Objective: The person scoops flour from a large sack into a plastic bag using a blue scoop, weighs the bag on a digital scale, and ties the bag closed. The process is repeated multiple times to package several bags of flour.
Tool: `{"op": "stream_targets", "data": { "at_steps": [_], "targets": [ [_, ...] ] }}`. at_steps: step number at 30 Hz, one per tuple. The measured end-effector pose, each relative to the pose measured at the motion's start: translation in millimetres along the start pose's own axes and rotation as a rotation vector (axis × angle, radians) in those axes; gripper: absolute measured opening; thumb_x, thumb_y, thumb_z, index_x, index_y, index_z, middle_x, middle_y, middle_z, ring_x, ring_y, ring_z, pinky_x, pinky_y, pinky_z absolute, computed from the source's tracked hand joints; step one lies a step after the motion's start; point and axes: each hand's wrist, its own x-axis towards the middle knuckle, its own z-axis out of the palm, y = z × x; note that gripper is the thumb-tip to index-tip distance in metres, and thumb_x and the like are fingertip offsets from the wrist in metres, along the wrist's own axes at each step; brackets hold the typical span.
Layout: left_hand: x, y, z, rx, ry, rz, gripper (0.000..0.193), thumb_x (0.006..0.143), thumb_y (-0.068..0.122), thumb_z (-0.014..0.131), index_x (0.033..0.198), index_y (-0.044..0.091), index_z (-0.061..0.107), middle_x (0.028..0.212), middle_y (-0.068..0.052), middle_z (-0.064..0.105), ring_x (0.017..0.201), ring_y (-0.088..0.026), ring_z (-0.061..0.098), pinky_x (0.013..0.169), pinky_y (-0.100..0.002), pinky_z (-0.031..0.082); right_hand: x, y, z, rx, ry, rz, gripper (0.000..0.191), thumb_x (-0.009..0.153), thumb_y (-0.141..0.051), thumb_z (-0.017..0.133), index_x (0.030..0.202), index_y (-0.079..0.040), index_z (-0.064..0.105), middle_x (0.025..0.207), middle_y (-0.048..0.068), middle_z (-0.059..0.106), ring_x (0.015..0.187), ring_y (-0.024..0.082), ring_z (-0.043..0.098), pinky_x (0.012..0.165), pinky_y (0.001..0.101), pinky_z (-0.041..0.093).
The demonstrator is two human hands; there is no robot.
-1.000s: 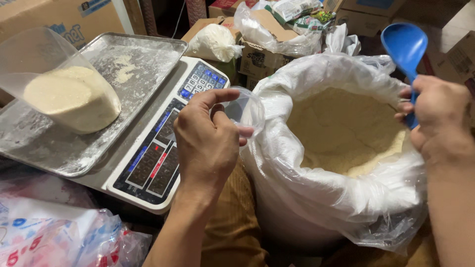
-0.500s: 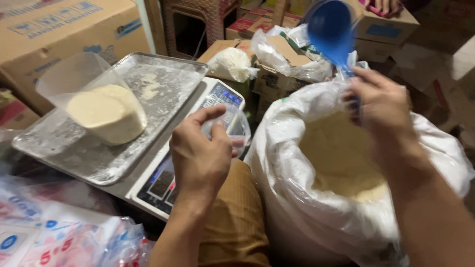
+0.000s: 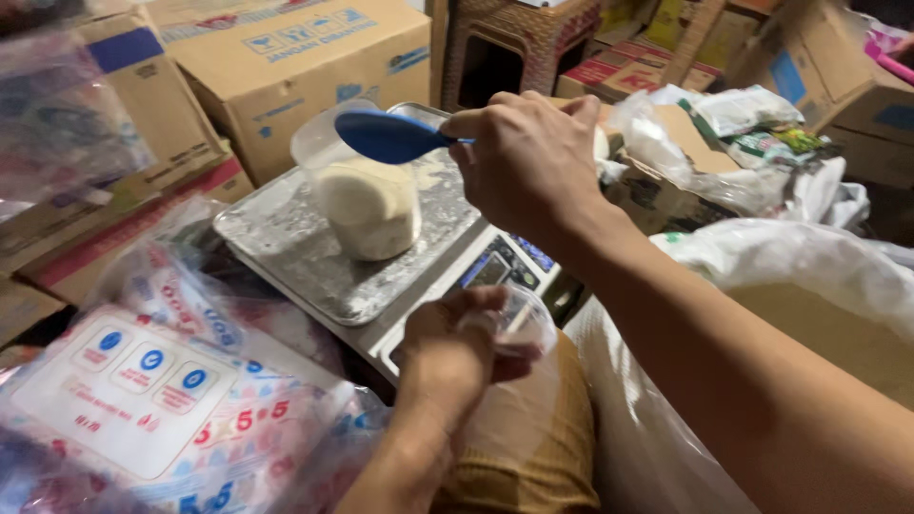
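Observation:
My right hand [image 3: 528,162] grips the handle of a blue plastic scoop [image 3: 386,136] and holds it over a clear plastic bag of pale flour [image 3: 367,205]. That bag stands upright on the steel pan of a digital scale [image 3: 295,262]. My left hand [image 3: 447,352] is lower, just in front of the scale's keypad [image 3: 500,266], and pinches a clear plastic bag [image 3: 524,319] between its fingers. At the right, my forearm crosses a big white sack [image 3: 809,276] holding the same pale flour.
Cardboard boxes [image 3: 286,57] stand behind the scale, and more boxes with plastic bags [image 3: 733,114] fill the back right. A stack of printed plastic packets [image 3: 162,400] lies at the lower left. A woven stool [image 3: 514,43] stands at the back.
My right hand has carried the blue scoop from above the sack leftward to over the bag on the scale. My left hand stays by the keypad with the clear bag. The view has shifted right.

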Motion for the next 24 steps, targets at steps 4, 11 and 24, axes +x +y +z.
{"op": "stream_targets", "data": {
  "at_steps": [4,11,24],
  "targets": [
    [2.1,-0.1,0.0,-0.012,-0.029,0.0,0.037,0.093,0.002,0.041,0.117,-0.002,0.068,0.095,-0.019,0.078,0.071,-0.024,0.079,0.06,-0.031,0.064,30.9,-9.9,15.9,-0.244,-0.497,0.201,0.037,0.102,-0.011,0.051,0.093,-0.025,0.084,0.072,0.005,0.072,0.07,0.028,0.068,0.09,0.0449,0.037],
    [-1.2,20.8,3.3,0.09,0.03,-0.076,0.028,0.096,0.01,0.052,0.113,0.002,0.073,0.095,-0.02,0.079,0.069,-0.024,0.078,0.059,-0.032,0.063,63.6,21.2,45.8,0.254,-0.611,0.351,0.023,0.088,-0.035,0.07,0.104,-0.022,0.083,0.075,-0.001,0.069,0.065,0.014,0.059,0.062,0.0355,0.049],
    [18.6,16.9,22.0,0.022,-0.013,0.023,0.035,0.09,0.004,0.051,0.119,-0.006,0.068,0.105,-0.018,0.074,0.072,-0.026,0.079,0.058,-0.03,0.067,35.6,61.3,57.7,0.849,-0.549,0.691,0.024,0.087,-0.033,0.077,0.092,-0.01,0.083,0.063,-0.003,0.059,0.055,0.005,0.048,0.049,0.0237,0.036]
  ]
}}
